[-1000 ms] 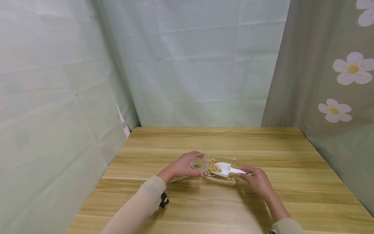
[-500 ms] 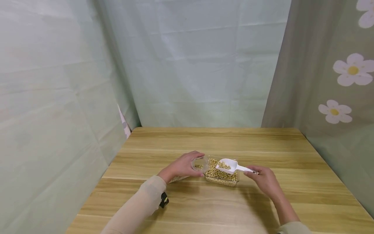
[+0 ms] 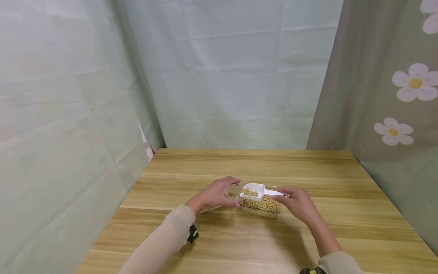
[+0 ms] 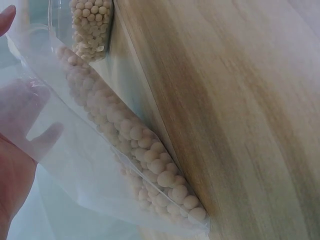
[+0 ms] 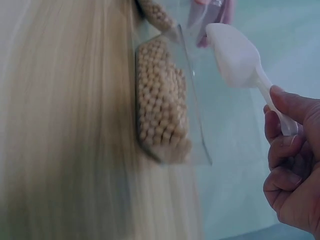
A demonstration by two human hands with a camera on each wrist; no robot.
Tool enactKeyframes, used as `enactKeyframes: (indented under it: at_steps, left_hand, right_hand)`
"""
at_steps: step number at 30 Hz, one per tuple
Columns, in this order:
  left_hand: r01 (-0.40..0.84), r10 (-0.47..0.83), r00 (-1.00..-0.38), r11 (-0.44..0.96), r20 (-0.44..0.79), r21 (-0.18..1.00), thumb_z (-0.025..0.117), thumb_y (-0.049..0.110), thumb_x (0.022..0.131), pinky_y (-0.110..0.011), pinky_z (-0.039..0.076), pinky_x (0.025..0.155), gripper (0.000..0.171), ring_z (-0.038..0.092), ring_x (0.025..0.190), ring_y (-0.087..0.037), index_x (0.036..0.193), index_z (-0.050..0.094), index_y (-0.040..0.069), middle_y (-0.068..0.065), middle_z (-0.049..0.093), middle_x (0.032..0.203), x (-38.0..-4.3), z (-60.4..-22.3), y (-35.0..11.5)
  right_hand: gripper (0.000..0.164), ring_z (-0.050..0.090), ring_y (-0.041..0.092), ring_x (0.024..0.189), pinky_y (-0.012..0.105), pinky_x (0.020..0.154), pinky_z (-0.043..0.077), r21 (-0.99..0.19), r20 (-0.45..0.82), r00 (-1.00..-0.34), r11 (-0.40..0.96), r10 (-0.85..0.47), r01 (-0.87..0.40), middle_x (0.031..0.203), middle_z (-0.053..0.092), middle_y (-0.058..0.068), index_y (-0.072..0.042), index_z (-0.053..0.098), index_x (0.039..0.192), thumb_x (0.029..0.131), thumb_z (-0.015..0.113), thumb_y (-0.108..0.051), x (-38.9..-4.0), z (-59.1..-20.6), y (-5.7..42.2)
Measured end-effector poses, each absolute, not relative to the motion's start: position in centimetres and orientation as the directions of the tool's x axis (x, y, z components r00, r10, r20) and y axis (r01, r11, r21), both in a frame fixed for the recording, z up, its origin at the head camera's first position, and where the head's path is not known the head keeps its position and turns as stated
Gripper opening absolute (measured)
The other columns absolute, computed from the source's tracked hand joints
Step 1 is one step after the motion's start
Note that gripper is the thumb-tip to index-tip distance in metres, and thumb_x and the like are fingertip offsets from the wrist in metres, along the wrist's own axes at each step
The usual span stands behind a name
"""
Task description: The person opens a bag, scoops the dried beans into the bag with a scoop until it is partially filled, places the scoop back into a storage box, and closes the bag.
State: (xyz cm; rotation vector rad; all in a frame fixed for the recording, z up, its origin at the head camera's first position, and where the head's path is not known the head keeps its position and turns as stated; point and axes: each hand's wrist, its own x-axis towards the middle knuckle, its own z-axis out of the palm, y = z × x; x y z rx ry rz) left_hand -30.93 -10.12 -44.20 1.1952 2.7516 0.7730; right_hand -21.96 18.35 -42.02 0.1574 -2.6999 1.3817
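My right hand (image 3: pixel 297 203) grips the handle of a white scoop (image 3: pixel 259 188). Pale round beans, like soybeans, lie in the scoop's bowl, which hovers over a clear rectangular container (image 3: pixel 260 213) filled with more of these beans (image 3: pixel 269 204). To the left, my left hand (image 3: pixel 216 195) holds the spread mouth of a clear plastic bag (image 4: pixel 95 172). The bag lies slanted on the table with beans (image 4: pixel 142 142) along its lower side. In the right wrist view the scoop (image 5: pixel 235 55) is raised beside the container (image 5: pixel 162 100), its bowl near the bag's mouth.
The wood-grain table (image 3: pixel 219 243) extends around the container. Pale green curtains (image 3: pixel 232 76) enclose the back and left, and a curtain with white flowers (image 3: pixel 415 82) hangs at the right. Dark wrist straps (image 3: pixel 192 234) sit at the sleeves.
My right hand has raised the scoop from among the container's beans and brought it left toward the bag's mouth, with beans in it. My left hand and the bag have stayed put.
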Motion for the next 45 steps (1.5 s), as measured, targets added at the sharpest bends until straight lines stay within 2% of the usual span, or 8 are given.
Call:
enactKeyframes:
  at_steps: [6, 14, 21, 27, 31, 34, 39, 45]
  left_hand:
    - [0.685, 0.701, -0.695, 0.576, 0.16, 0.446, 0.074, 0.052, 0.064, -0.038, 0.035, 0.096, 0.086, 0.044, 0.115, -0.015, 0.135, 0.041, 0.016, 0.003, 0.048, 0.128, -31.0, -44.2, -10.1]
    - [0.691, 0.71, -0.685, 0.559, 0.166, 0.458, 0.075, 0.052, 0.064, -0.037, 0.038, 0.093, 0.085, 0.046, 0.112, -0.013, 0.133, 0.044, 0.014, -0.001, 0.051, 0.125, -31.3, -44.3, -9.9]
    - [0.687, 0.705, -0.69, 0.566, 0.163, 0.456, 0.075, 0.053, 0.063, -0.038, 0.037, 0.094, 0.088, 0.046, 0.114, -0.015, 0.135, 0.042, 0.012, 0.001, 0.05, 0.126, -31.2, -44.3, -9.9]
    - [0.686, 0.703, -0.695, 0.583, 0.154, 0.436, 0.075, 0.051, 0.065, -0.037, 0.036, 0.095, 0.087, 0.045, 0.114, -0.016, 0.136, 0.04, 0.013, 0.002, 0.049, 0.126, -31.1, -44.2, -9.9]
    - [0.682, 0.701, -0.698, 0.586, 0.149, 0.438, 0.074, 0.05, 0.066, -0.036, 0.035, 0.096, 0.086, 0.045, 0.114, -0.014, 0.136, 0.04, 0.016, 0.004, 0.049, 0.126, -31.1, -44.2, -9.9]
    - [0.685, 0.704, -0.694, 0.582, 0.15, 0.439, 0.074, 0.049, 0.067, -0.037, 0.035, 0.096, 0.086, 0.045, 0.115, -0.015, 0.137, 0.039, 0.014, 0.004, 0.048, 0.126, -31.1, -44.2, -9.9]
    - [0.677, 0.703, -0.695, 0.574, 0.147, 0.46, 0.074, 0.048, 0.067, -0.037, 0.036, 0.096, 0.084, 0.045, 0.114, -0.015, 0.136, 0.04, 0.014, 0.005, 0.049, 0.125, -31.1, -44.2, -10.1]
    - [0.657, 0.693, -0.708, 0.578, 0.133, 0.484, 0.075, 0.046, 0.067, -0.035, 0.037, 0.095, 0.083, 0.045, 0.114, -0.011, 0.136, 0.04, 0.017, 0.007, 0.049, 0.123, -31.0, -44.2, -10.4]
  right_hand:
    - [0.022, 0.045, 0.015, 0.057, 0.03, 0.048, 0.038, -0.728, 0.191, -0.977, 0.654, -0.093, -0.205, 0.07, 0.059, -0.003, -0.013, 0.071, 0.091, 0.078, 0.07, -0.03, -22.4, -41.0, 16.8]
    - [0.018, 0.045, 0.015, 0.056, 0.03, 0.048, 0.037, -0.71, 0.178, -0.98, 0.678, -0.087, -0.19, 0.067, 0.057, -0.003, -0.014, 0.071, 0.091, 0.078, 0.07, -0.026, -22.3, -40.4, 16.3]
    - [0.021, 0.047, 0.016, 0.059, 0.03, 0.05, 0.039, -0.72, 0.194, -0.978, 0.665, -0.082, -0.199, 0.072, 0.06, -0.002, -0.013, 0.071, 0.091, 0.077, 0.071, -0.029, -22.4, -40.9, 16.8]
    - [0.028, 0.047, 0.015, 0.063, 0.03, 0.053, 0.039, -0.732, 0.207, -0.975, 0.649, -0.08, -0.209, 0.084, 0.064, 0.0, -0.011, 0.07, 0.098, 0.078, 0.07, -0.031, -22.1, -41.3, 18.0]
    - [0.031, 0.045, 0.016, 0.061, 0.03, 0.05, 0.038, -0.745, 0.195, -0.979, 0.641, -0.052, -0.182, 0.08, 0.062, 0.0, -0.011, 0.069, 0.101, 0.08, 0.068, -0.034, -21.6, -41.7, 19.6]
    - [0.03, 0.044, 0.017, 0.061, 0.03, 0.049, 0.037, -0.741, 0.188, -0.982, 0.653, -0.027, -0.16, 0.076, 0.06, 0.0, -0.013, 0.069, 0.1, 0.08, 0.068, -0.035, -21.2, -42.2, 21.1]
    - [0.027, 0.044, 0.016, 0.062, 0.03, 0.053, 0.036, -0.689, 0.17, -0.985, 0.714, -0.005, -0.123, 0.073, 0.058, -0.001, -0.011, 0.069, 0.099, 0.081, 0.067, -0.031, -21.0, -42.6, 22.5]
    - [0.023, 0.046, 0.014, 0.062, 0.03, 0.054, 0.036, -0.601, 0.164, -0.986, 0.789, -0.036, -0.129, 0.072, 0.06, -0.002, -0.012, 0.07, 0.095, 0.081, 0.067, -0.03, -21.1, -41.8, 22.1]
